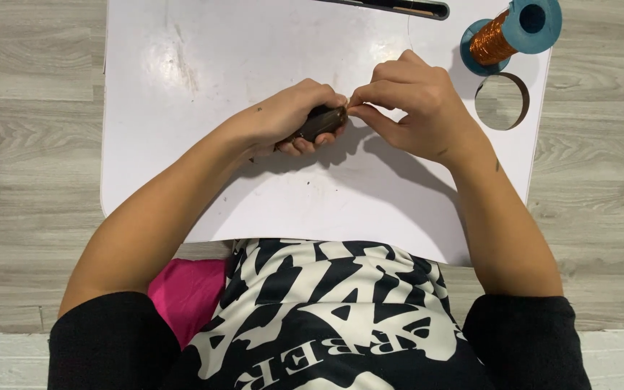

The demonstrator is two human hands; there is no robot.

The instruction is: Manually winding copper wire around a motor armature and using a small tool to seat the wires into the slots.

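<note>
Left hand (294, 115): we see its grip clamped around a small dark part (323, 121), left of the copper wire spool (503, 36).
Right hand (406, 101): fingertips pinched together at the part's end, probably on fine wire.
Advice: we'd keep the part steady above the white bench (182, 108).

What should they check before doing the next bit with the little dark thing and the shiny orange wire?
1. Left hand has a firm grip on the small dark object: ok, fingers wrap around it.
2. Right hand pinches right at the object's end: ok, fingertips meet it there.
3. Wire actually between the right fingertips: cannot tell, too thin to see.
4. Copper wire spool within reach on the white table: ok, it lies at the far right corner.
5. Spool safe from rolling off: not ok, it lies on its side near the edge.
6. Round cup hole clear of the hands: ok.
</note>
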